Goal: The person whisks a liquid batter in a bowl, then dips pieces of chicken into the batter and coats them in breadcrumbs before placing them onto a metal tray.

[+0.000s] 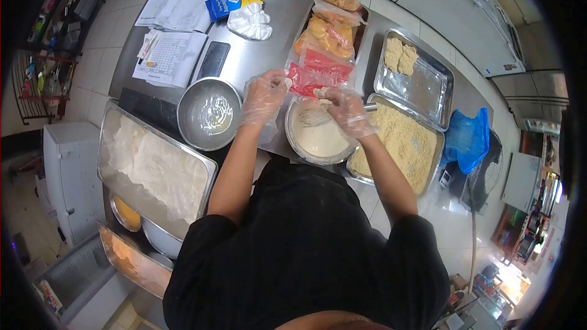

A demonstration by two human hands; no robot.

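Gloves, thin clear plastic ones, are on both hands. The left hand (264, 95) has its fingertips pinched shut on the near left corner of a clear plastic bag of red strips (319, 75). That bag lies flat on the steel counter (269, 49) right between the two hands, just past the fingertips. The right hand (345, 110) is curled at the bag's near right corner. The glove crinkles too much there, so I honestly can't tell if it's gripping the bag or just resting on it.

Directly under that hand sits a round steel bowl of pale batter (318, 140) with a wire whisk (313, 116) lying in it. To the right, touching the bowl, is a rectangular steel tray of golden breadcrumbs (403, 146), and beyond that a second steel tray with two breaded pieces (422, 82). Left of the left hand there's a near-empty round steel bowl (210, 113), then a big steel tray of white flour (153, 165).

More clear bags of orange food (330, 33) lie behind the red one.

As for writing: a blue and yellow carton (232, 0) at the far edge has white lettering, and the printed paper sheets (171, 55) show a grid, but both are too small to read.
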